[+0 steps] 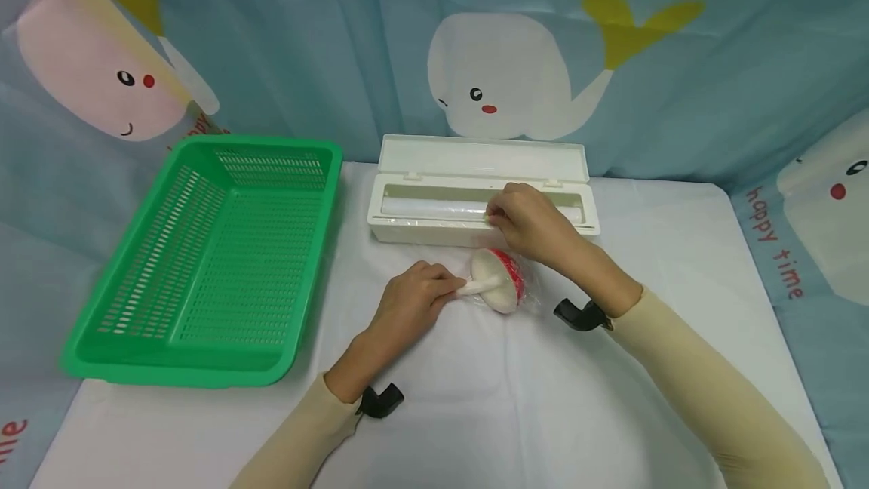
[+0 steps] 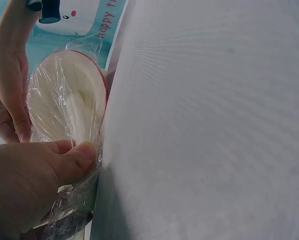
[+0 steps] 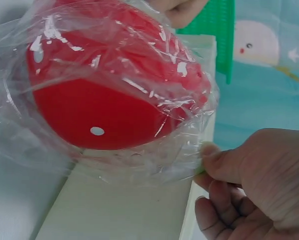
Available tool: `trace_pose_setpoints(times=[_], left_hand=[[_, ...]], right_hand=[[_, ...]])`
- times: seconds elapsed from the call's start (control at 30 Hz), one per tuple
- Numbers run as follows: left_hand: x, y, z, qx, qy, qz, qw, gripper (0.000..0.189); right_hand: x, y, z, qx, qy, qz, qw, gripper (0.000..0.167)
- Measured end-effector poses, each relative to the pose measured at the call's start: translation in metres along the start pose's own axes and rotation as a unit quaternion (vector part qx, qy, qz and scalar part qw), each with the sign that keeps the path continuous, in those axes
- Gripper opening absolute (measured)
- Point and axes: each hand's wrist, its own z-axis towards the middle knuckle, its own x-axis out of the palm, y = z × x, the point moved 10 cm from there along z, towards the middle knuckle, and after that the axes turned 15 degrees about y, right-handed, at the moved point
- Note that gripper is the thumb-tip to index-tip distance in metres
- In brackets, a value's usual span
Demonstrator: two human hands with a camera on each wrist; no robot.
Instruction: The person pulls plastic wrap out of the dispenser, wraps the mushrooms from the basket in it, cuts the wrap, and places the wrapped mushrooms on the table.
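Note:
A toy mushroom point(image 1: 489, 279) with a red, white-spotted cap and a pale stem lies on the table, wrapped in clear cling film point(image 3: 184, 155). My left hand point(image 1: 417, 296) pinches its stem through the film, thumb point(image 2: 84, 152) on top. Behind it stands a white cling film dispenser point(image 1: 434, 234) with the lid raised and a film roll point(image 1: 428, 208) inside. At the dispenser's front edge, my right hand point(image 1: 529, 221) pinches a small green slider point(image 3: 199, 172), mostly hidden by the fingertips. In the right wrist view, film stretches from the mushroom to that edge.
A green plastic basket point(image 1: 292, 323) stands on the left of the white-covered table point(image 1: 475, 429). A blue curtain point(image 1: 305, 36) with printed whales hangs close behind the dispenser. Each wrist carries a black camera mount point(image 1: 580, 315).

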Motion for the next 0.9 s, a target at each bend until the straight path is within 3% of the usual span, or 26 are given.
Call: trace_pose_setpoints(times=[0.13, 0.9], left_hand=[[-0.0014, 0.0007, 0.0009, -0.001, 0.000, 0.002, 1.0000, 0.027], [0.0029, -0.0019, 0.0033, 0.010, 0.000, -0.003, 0.9999, 0.026]], right_hand=[[-0.0002, 0.0002, 0.0020, -0.008, -0.013, 0.003, 0.9999, 0.006], [0.0051, 0.0043, 0.0064, -0.010, -0.005, -0.001, 0.9999, 0.007]])
